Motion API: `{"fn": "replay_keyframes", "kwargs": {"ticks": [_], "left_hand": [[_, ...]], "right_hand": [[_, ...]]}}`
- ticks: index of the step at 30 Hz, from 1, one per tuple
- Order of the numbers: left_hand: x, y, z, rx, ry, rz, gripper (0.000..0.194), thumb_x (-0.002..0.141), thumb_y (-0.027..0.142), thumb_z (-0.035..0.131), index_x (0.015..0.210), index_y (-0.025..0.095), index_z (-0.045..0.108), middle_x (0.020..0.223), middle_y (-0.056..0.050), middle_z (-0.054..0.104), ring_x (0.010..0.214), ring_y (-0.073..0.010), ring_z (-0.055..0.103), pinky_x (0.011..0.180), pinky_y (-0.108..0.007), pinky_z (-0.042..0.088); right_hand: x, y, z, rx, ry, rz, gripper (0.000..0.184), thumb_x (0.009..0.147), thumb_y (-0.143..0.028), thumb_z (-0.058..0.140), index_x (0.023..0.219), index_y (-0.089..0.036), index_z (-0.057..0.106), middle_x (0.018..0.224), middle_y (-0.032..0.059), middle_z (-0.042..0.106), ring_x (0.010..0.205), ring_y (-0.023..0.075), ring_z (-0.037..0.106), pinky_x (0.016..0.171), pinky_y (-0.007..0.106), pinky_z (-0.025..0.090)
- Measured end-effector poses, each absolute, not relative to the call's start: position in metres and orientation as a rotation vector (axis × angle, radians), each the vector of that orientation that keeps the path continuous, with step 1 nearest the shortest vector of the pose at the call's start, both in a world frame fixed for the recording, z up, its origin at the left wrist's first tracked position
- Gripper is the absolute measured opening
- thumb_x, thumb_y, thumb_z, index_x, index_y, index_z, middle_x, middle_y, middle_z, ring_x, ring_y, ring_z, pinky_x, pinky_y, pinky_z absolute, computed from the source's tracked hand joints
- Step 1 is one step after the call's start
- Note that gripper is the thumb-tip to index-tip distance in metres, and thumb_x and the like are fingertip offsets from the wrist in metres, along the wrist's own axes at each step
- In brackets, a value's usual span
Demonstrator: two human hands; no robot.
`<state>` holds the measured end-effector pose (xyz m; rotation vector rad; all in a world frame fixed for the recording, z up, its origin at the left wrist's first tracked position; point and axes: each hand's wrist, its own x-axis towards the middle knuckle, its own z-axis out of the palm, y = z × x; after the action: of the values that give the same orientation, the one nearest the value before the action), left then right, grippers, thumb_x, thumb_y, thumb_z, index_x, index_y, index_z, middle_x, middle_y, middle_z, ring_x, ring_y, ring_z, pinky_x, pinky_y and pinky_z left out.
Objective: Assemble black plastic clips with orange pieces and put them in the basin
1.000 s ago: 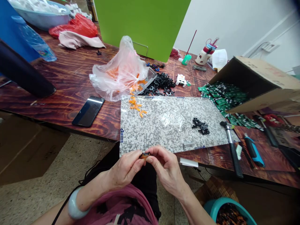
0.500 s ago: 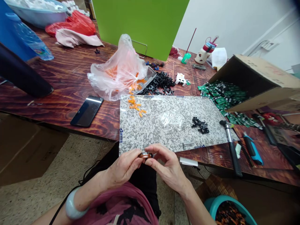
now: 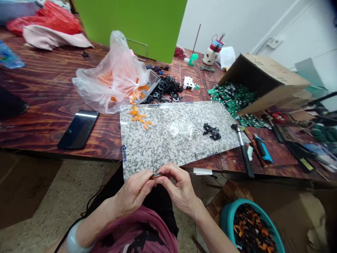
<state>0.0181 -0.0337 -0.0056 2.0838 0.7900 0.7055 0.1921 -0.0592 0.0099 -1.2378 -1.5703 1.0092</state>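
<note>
My left hand (image 3: 133, 194) and my right hand (image 3: 180, 188) meet just below the near edge of a granite-patterned board (image 3: 168, 154), held above my lap. Between their fingertips is a small orange-and-black plastic part (image 3: 156, 176), mostly hidden by my fingers. Orange U-shaped clips (image 3: 138, 118) lie at the board's left end. A small heap of black plastic pieces (image 3: 212, 131) and some clear plastic pieces (image 3: 181, 125) rest further along it. A pale bangle (image 3: 76, 240) circles my left wrist.
A plastic bag of orange parts (image 3: 113, 77) and a black heap (image 3: 165, 89) lie beyond the board. A phone (image 3: 78, 129) lies to its left, and a hammer (image 3: 243, 151) to its right. A teal basin of parts (image 3: 250, 228) sits at lower right, below a tipped cardboard box (image 3: 263, 80).
The whole scene has shifted left and up in view as my head turned right. My hands stay together on the small part, which now shows less between my fingers.
</note>
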Motion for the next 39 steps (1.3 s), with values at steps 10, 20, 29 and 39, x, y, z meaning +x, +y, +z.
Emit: {"fn": "replay_keyframes", "kwargs": {"ticks": [10,20,29,39], "left_hand": [[0.037,-0.033,-0.012,1.965,0.816,0.493,0.039,0.091,0.035,0.041,0.127,0.019,0.049,0.107,-0.007,0.068,0.094,-0.0207,0.065,0.082,-0.026,0.049],[0.017,-0.022,-0.019,1.754,1.054,0.584,0.035,0.089,0.046,0.043,0.105,0.022,0.063,0.08,0.0,0.072,0.069,-0.0173,0.061,0.072,-0.026,0.049],[0.018,-0.017,-0.024,1.645,1.046,0.602,0.036,0.091,0.049,0.039,0.101,0.024,0.064,0.079,-0.004,0.073,0.067,-0.0196,0.063,0.069,-0.031,0.052],[0.016,-0.023,-0.022,1.45,1.026,0.747,0.034,0.088,0.049,0.047,0.086,0.022,0.067,0.071,-0.003,0.072,0.064,-0.0177,0.064,0.06,-0.025,0.051]], "right_hand": [[0.247,-0.111,-0.052,-1.79,-1.014,0.857,0.024,0.082,-0.041,0.06,0.088,-0.018,0.067,0.081,0.0015,0.069,0.075,0.0149,0.063,0.069,0.025,0.05],[0.412,-0.284,-0.097,-2.497,-0.329,0.108,0.03,0.09,-0.031,0.054,0.116,-0.016,0.054,0.116,0.008,0.057,0.098,0.02,0.059,0.082,0.04,0.051],[0.419,-0.195,-0.057,-2.286,-0.74,-0.276,0.039,0.09,-0.042,0.043,0.103,-0.012,0.063,0.103,0.0148,0.065,0.095,0.0245,0.061,0.086,0.039,0.047],[0.392,0.0,-0.013,-2.083,-1.564,-0.069,0.022,0.082,-0.036,0.059,0.095,-0.02,0.068,0.088,0.0061,0.067,0.079,0.0193,0.06,0.075,0.03,0.045]]}}
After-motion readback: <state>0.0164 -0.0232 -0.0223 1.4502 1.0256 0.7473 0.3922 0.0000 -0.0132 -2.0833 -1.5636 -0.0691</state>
